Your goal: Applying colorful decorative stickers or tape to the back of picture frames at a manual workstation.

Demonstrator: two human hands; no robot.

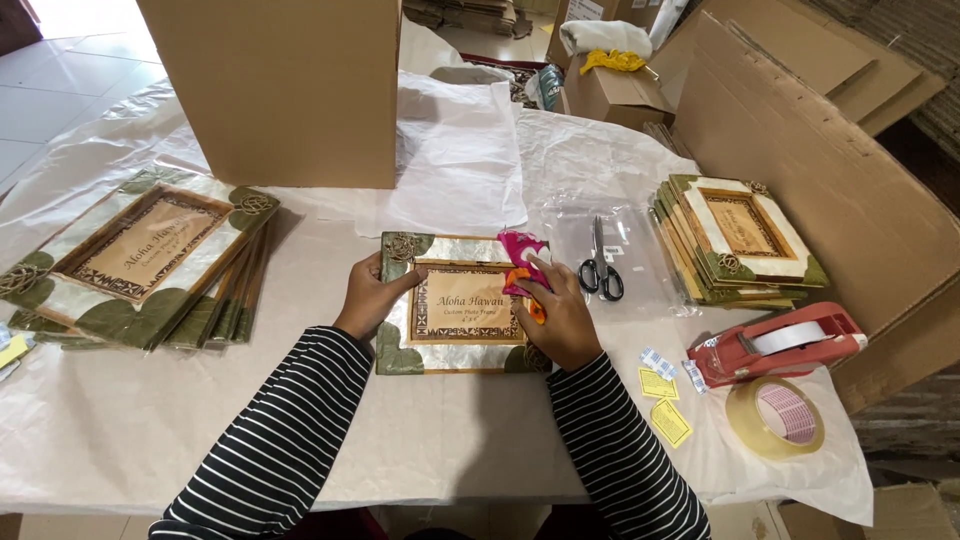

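A decorated picture frame [455,305] with green leaf corners and a pale shell border lies flat in front of me on the white-covered table [130,420]. My left hand [372,297] holds its left edge, thumb on the border. My right hand [560,315] rests on the frame's right side and grips a pink and orange cloth [522,262], which it presses on the frame's upper right corner.
A stack of like frames [140,260] lies at the left, another stack [735,240] at the right. Scissors [600,268] lie on clear plastic bags. A red tape dispenser [775,345], a tape roll [775,417] and yellow tags [665,400] sit at the right. A big cardboard box [285,90] stands behind.
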